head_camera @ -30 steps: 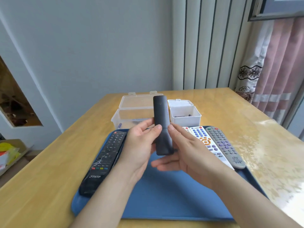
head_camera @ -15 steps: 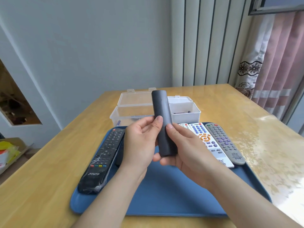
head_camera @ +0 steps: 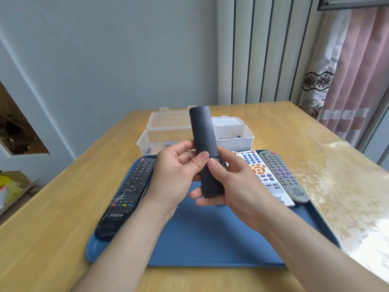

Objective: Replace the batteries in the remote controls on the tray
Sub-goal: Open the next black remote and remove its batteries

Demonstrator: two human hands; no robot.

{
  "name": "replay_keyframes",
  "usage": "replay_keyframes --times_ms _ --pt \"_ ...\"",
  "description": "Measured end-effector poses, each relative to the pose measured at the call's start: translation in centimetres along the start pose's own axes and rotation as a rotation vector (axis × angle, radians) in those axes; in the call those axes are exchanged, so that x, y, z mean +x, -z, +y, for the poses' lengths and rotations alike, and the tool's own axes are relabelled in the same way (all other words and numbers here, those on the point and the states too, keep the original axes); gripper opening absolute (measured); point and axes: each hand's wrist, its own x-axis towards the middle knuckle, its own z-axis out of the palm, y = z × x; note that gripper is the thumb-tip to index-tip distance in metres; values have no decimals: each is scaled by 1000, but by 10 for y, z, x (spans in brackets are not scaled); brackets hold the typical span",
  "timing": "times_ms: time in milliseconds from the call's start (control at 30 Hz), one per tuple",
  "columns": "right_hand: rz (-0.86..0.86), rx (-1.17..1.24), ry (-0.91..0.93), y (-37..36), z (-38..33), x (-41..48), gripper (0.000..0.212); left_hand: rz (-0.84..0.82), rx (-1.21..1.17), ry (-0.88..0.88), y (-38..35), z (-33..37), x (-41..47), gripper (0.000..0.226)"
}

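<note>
I'm gripping the dark remote [head_camera: 201,127] in left hand [head_camera: 174,175] and right hand [head_camera: 233,182], apparently opening its cover; other remotes [head_camera: 126,190] are waiting.

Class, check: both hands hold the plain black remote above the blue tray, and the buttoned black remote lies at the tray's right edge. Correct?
No: the head view shows the buttoned black remote at the blue tray's left edge. Left hand and right hand hold the plain black remote.
</note>
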Motion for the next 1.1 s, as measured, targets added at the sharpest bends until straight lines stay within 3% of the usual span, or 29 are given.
replay_keyframes --times_ms 333,500,567,700,800,1033,1100 --pt "-126 -49 -74 10 -11 -1 32 124 -90 -57 -6 0 -3 17" --pt "-20 -194 19 8 -16 0 16 230 -84 -226 -13 2 -8 14" --pt "30 -205 41 7 -11 2 16 280 -11 -326 -13 2 -8 17" --pt "-1 -128 -22 8 -7 3 34 326 252 -523 -10 -2 -11 25" --pt "-4 -120 -26 11 -15 2 32 341 408 -637 -8 -4 -11 25" --pt "108 -492 -14 23 -35 -3 14 425 24 -398 5 5 3 17" --pt "56 -642 -7 20 -33 -4 11 394 -64 -258 10 6 7 14"
